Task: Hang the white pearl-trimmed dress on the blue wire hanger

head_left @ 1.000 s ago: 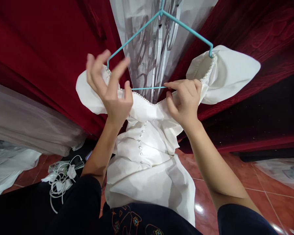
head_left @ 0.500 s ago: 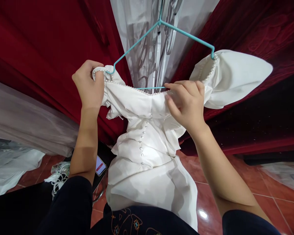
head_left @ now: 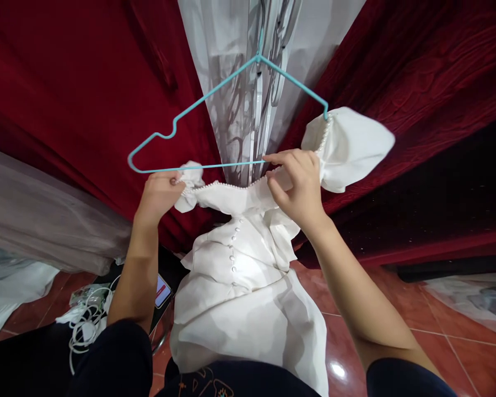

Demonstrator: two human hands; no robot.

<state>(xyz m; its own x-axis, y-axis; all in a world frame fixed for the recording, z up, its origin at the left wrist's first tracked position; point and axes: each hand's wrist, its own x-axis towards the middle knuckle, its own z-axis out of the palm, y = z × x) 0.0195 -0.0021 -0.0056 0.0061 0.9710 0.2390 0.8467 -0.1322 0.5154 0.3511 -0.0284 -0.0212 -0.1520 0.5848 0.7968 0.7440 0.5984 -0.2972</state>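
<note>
A white dress (head_left: pixel 248 309) with a pearl-trimmed neckline and a row of small buttons hangs in front of me. Its right sleeve is still hooked on the notch of a turquoise hanger (head_left: pixel 215 91). The hanger's left arm is bare. My left hand (head_left: pixel 159 196) is closed around the gathered left sleeve, just below the hanger's lower bar. My right hand (head_left: pixel 300 184) grips the neckline near the right shoulder, with fingertips at the lower bar.
Dark red curtains (head_left: pixel 86 71) hang on both sides of a white metal frame (head_left: pixel 258 110). At lower left, a black surface holds a phone (head_left: pixel 162 291) and coiled white cables (head_left: pixel 86 322). The floor has red tiles (head_left: pixel 397 309).
My left hand has drawn the left sleeve off the hanger's left arm and down below its lower bar. The hanger now tilts lower to the left, while my right hand keeps its hold.
</note>
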